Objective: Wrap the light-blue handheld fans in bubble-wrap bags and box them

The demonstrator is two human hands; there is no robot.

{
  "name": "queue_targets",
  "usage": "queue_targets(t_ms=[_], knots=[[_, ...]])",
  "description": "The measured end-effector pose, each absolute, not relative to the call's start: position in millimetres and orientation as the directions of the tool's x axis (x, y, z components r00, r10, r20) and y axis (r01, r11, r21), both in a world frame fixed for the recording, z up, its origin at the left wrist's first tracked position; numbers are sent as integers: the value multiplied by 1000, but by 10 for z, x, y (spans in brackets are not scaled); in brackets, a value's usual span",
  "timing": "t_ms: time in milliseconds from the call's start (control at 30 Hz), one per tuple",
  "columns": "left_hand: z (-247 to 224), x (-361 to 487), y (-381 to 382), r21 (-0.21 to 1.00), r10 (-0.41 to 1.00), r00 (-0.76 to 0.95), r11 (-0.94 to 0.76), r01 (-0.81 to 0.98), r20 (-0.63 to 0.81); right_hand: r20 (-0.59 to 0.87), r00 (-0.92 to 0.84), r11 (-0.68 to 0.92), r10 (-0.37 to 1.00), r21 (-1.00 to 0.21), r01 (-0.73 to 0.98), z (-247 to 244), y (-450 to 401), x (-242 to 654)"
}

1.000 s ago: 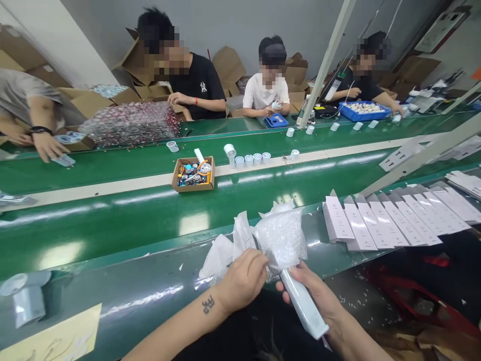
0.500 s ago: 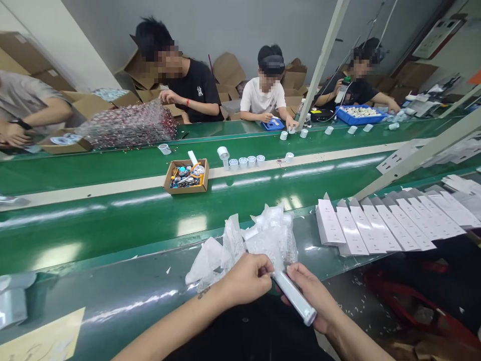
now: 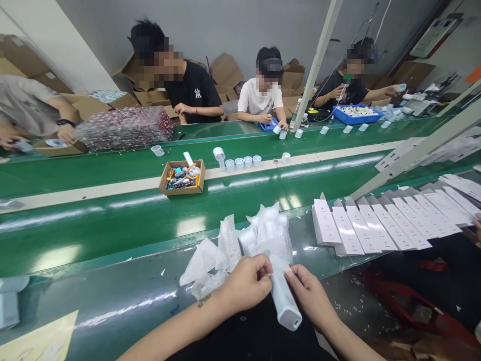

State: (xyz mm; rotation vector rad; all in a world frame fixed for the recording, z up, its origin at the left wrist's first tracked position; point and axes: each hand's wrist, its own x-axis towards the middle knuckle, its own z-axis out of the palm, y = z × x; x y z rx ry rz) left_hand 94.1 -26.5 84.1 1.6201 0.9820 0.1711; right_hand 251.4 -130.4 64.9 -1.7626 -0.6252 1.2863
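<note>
A pale, stick-like device handle (image 3: 284, 300) slants down toward me, its end with a small port facing my body. My right hand (image 3: 311, 296) is closed on its right side, thumb on top. My left hand (image 3: 250, 281) is closed in a pinch at the upper left of the handle, where translucent wrap meets it; the exact grip is partly hidden. The device's far end is lost among the wrap. Just beyond both hands lies a heap of bubble-wrap bags (image 3: 230, 243), some with pale cylindrical parts (image 3: 268, 225) inside.
Right of the heap stands a row of white boxes (image 3: 351, 233) with raised flaps. Across the green conveyor (image 3: 124, 215) are a small carton of parts (image 3: 182, 185), round white pieces (image 3: 248, 161) and several co-workers. A metal post (image 3: 311, 70) rises at right. Yellow paper (image 3: 41, 338) lies lower left.
The device has rolled in my hands, showing a broader face and its port end. At the far right, a co-worker's arm has risen, holding a pale round piece.
</note>
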Motion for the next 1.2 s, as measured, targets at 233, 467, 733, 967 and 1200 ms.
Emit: queue_targets(t_ms=[233, 467, 733, 967, 1200], knots=[[1244, 730, -180, 928, 599, 712, 293, 231, -367, -468, -74, -457, 881, -880, 128, 1274, -1441, 2905], [1448, 668, -4, 858, 535, 826, -495, 138, 176, -438, 34, -361, 898, -780, -512, 1250, -1057, 2688], [913, 1157, 262, 933, 778, 627, -254, 254, 41, -180, 471, -412, 863, -791, 453, 783, -179, 3705], [886, 1446, 812, 946, 919, 243, 324, -16, -311, -421, 607, -726, 674, -224, 650, 227, 544, 4623], [879, 2013, 1197, 890, 933, 152, 357, -285, -326, -262, 202, -322, 944, -585, 744, 412, 2, 4392]])
